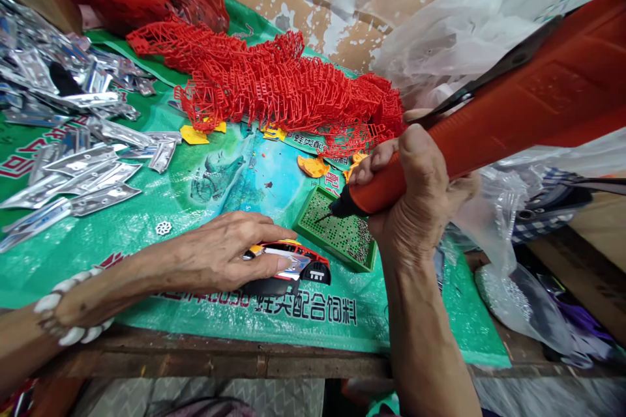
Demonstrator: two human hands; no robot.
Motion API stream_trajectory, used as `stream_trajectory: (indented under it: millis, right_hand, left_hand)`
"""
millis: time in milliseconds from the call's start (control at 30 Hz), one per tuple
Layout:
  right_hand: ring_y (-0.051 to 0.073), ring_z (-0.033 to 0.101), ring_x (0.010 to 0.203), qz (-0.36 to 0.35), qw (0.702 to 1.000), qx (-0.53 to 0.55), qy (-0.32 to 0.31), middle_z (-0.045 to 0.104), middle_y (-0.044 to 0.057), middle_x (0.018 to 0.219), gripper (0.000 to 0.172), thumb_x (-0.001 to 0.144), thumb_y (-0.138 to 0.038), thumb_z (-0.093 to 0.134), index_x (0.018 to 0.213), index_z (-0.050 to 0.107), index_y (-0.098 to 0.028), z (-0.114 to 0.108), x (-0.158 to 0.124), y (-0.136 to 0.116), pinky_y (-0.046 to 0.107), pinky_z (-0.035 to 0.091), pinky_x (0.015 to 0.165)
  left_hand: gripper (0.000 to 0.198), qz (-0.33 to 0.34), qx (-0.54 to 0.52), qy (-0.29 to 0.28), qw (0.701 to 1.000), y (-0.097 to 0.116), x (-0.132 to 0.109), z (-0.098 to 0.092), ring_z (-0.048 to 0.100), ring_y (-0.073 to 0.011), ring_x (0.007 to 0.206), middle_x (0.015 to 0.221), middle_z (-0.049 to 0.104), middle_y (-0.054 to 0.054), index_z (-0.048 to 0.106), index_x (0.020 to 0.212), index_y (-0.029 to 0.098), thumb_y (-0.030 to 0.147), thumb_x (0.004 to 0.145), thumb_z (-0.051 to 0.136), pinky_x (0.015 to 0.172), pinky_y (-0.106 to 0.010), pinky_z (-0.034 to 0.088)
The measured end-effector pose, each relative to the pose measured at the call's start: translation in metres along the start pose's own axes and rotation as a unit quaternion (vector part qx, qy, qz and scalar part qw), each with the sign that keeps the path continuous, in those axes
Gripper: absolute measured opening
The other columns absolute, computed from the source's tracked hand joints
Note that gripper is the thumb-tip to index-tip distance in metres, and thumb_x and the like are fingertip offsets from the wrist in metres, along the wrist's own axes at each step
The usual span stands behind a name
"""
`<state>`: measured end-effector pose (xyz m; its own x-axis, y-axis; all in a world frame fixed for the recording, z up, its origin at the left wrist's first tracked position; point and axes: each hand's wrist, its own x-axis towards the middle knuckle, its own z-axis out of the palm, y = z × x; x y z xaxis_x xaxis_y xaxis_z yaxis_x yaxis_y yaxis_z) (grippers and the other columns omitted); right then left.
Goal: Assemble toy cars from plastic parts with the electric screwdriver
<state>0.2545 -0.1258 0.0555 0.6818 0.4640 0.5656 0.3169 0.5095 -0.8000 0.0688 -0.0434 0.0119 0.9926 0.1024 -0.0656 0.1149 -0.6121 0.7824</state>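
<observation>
My left hand [225, 251] lies over a toy car [296, 266], thumb on its near side and fingers along the far side, gripping it against the green sheet. The car has black wheels and red, yellow and silver parts; my hand hides its left end. My right hand [420, 189] is wrapped round a red electric screwdriver [508, 101], tilted with its tip down to the left. The thin bit is over a green screw tray [320, 241] with a perforated top and small screws heaped at its right end; I cannot tell whether it touches.
Red plastic frames [293, 91] are piled at the back. Silver parts [92, 169] heap at the left, and several yellow pieces [313, 166] lie mid-table. A small patterned wheel [163, 228] is left of my left hand. Clear plastic bags [503, 221] crowd the right.
</observation>
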Motion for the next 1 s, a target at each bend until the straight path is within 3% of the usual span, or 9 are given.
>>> stream_trajectory:
  millis: [233, 600, 800, 900, 1000]
  right_hand:
    - [0.012, 0.049, 0.041, 0.019, 1.000, 0.004, -0.013, 0.053, -0.006, 0.057, 0.021, 0.078, -0.032, 0.079, 0.091, 0.064, -0.025, 0.000, 0.000, 0.005, 0.031, 0.049, 0.042]
    - [0.013, 0.051, 0.041, 0.019, 1.000, 0.002, -0.011, 0.056, -0.006, 0.056, 0.021, 0.075, -0.034, 0.081, 0.080, 0.063, -0.025, 0.002, -0.001, 0.005, 0.027, 0.042, 0.037]
    - [0.014, 0.052, 0.045, 0.030, 0.999, -0.024, 0.008, 0.054, -0.007, 0.057, 0.026, 0.073, -0.038, 0.083, 0.092, 0.067, -0.028, 0.001, -0.003, 0.007, 0.031, 0.052, 0.046]
    - [0.012, 0.053, 0.046, 0.028, 0.999, -0.013, 0.034, 0.056, -0.006, 0.062, 0.027, 0.071, -0.037, 0.084, 0.091, 0.069, -0.026, 0.004, 0.000, 0.000, 0.034, 0.057, 0.048]
    - [0.010, 0.052, 0.046, 0.016, 0.999, -0.005, 0.038, 0.055, -0.006, 0.059, 0.016, 0.072, -0.034, 0.080, 0.082, 0.070, -0.025, 0.009, 0.005, -0.022, 0.025, 0.051, 0.041]
  left_hand:
    - [0.044, 0.006, -0.005, 0.011, 1.000, -0.006, 0.002, 0.003, 0.062, -0.0277, 0.118, 0.127, 0.070, -0.004, 0.064, 0.134, 0.029, 0.048, 0.101, 0.041, 0.100, -0.039, 0.043]
    - [0.051, 0.017, -0.004, 0.025, 1.000, -0.007, -0.001, 0.005, 0.061, -0.0269, 0.119, 0.127, 0.070, -0.004, 0.065, 0.133, 0.028, 0.058, 0.103, 0.037, 0.105, -0.039, 0.042]
    - [0.046, 0.009, -0.016, 0.006, 1.000, 0.001, 0.000, -0.002, 0.065, -0.0257, 0.110, 0.118, 0.073, -0.003, 0.068, 0.129, 0.028, 0.054, 0.104, 0.039, 0.093, -0.035, 0.047]
    - [0.044, 0.005, -0.031, -0.010, 0.999, 0.003, 0.002, -0.004, 0.067, -0.0242, 0.105, 0.118, 0.073, -0.003, 0.069, 0.127, 0.028, 0.052, 0.104, 0.041, 0.085, -0.031, 0.047]
    - [0.046, -0.005, -0.038, -0.011, 0.999, 0.001, 0.004, -0.003, 0.067, -0.0239, 0.105, 0.120, 0.072, -0.004, 0.069, 0.127, 0.027, 0.055, 0.104, 0.041, 0.086, -0.031, 0.046]
